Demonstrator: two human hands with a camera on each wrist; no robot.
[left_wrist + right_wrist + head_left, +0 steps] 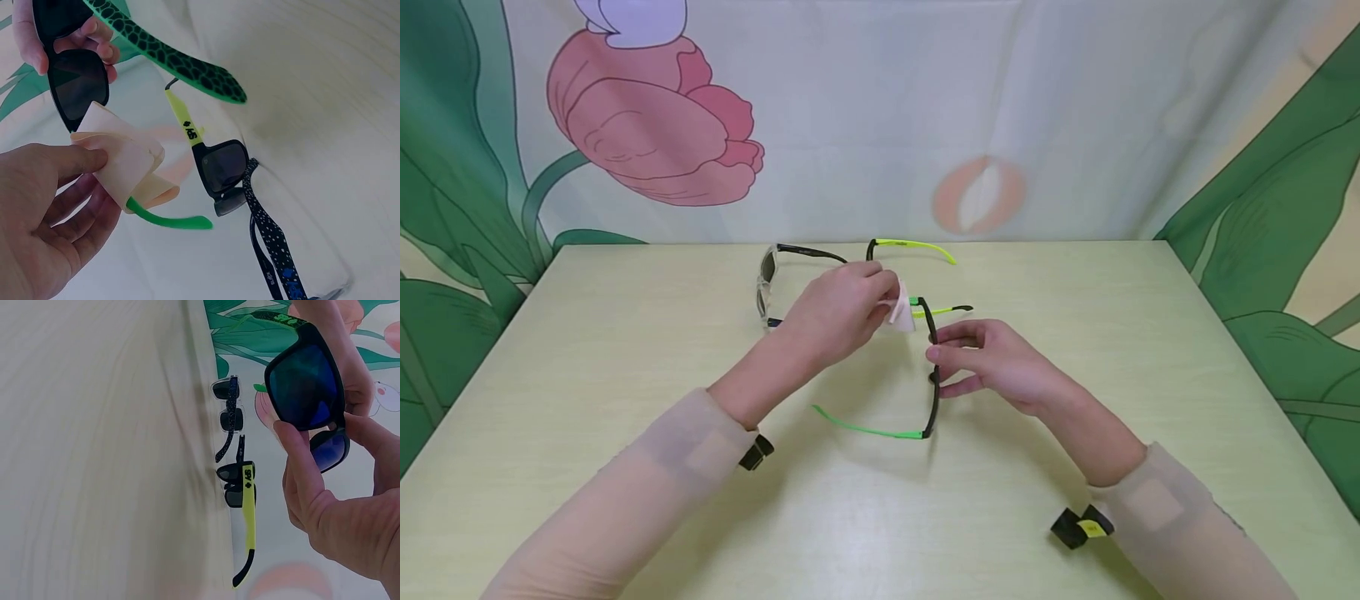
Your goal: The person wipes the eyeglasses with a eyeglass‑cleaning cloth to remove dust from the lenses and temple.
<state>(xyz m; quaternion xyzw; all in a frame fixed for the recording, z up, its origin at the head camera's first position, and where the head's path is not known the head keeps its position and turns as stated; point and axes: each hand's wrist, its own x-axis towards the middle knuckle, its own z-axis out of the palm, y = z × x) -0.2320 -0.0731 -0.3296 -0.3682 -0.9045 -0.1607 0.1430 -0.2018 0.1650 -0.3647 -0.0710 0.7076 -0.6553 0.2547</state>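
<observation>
My right hand grips a pair of sunglasses by the middle of its black front, fingers and thumb around the bridge. The lenses look dark blue-green in the right wrist view, and the two temples are green, one with a black scale pattern in the left wrist view. A folded pale pink cloth is pinched between the thumb and fingers of my left hand. It wraps one green temple, whose tip pokes out below; the other temple points free toward the left in the head view.
Two more pairs of sunglasses stand toward the back of the pale wooden table. One has a clear front with dark speckled temples; the other has yellow temples. A flower-print curtain hangs behind the table.
</observation>
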